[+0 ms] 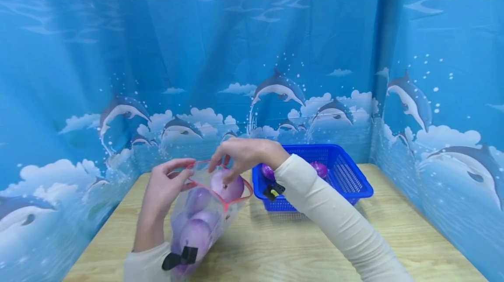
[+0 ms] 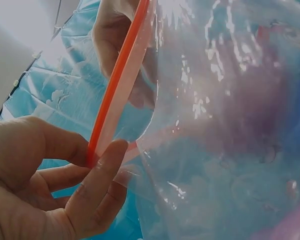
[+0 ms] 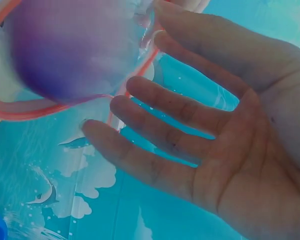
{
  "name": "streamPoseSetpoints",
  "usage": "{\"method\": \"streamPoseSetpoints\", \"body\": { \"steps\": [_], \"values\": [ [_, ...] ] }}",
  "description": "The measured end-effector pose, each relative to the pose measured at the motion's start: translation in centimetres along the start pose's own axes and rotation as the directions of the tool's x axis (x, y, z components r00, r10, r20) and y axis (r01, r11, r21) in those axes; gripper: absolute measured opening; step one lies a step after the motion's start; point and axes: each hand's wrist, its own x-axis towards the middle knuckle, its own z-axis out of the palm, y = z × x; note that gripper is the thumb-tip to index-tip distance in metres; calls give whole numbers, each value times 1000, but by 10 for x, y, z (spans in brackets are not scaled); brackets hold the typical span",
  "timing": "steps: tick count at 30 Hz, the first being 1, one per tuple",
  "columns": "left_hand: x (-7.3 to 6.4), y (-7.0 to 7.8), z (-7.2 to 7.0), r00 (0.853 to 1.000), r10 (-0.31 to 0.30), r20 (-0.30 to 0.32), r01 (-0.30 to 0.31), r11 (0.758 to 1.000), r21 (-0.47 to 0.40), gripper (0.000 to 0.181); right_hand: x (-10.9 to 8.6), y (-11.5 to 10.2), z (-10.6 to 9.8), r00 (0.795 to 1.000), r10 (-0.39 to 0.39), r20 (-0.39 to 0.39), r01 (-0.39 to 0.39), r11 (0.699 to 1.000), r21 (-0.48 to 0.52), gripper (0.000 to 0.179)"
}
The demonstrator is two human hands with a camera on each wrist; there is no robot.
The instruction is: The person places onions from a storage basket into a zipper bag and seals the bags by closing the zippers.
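Plainly, one clear bag (image 1: 221, 223) slants over the bench (image 1: 256, 247), long axis running from lower left to its mouth, upper right. The left hand (image 1: 163, 181) pinches its red rim (image 2: 112, 85); the right hand (image 1: 245, 153), fingers spread, is beside one mouth-level onion (image 1: 234, 189). Two onions (image 1: 320, 169) show in one basket (image 1: 361, 191).

Blue printed fabric backdrop (image 1: 220, 32), folds visible, corner right of centre; motifs: grey-and-white leaping dolphins (image 1: 278, 88), puffy white clouds (image 1: 456, 135). Pale yellow wood-grain tabletop (image 1: 413, 238) below. Left wrist view: pale-grey surface (image 2: 20, 45) beyond backdrop's edge, upper left
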Motion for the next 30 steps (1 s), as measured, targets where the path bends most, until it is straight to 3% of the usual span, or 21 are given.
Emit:
{"method": "streamPoseSetpoints", "body": {
  "steps": [10, 21, 30],
  "values": [
    [-1, -1, -1, 1000, 12, 12, -12, 1000, -12, 35, -12, 15, -5, 1000, 8, -30, -7, 999, 41, 39],
    [-2, 0, 0, 1000, 14, 14, -14, 1000, 2, 35, -31, 52, -10, 991, 131, -34, -130, 991, 23, 39],
    [-2, 1, 0, 1000, 8, 23, -8, 1000, 6, 35, -41, 89, -2, 964, 265, 27, -266, 951, 156, 37]
  ]
}}
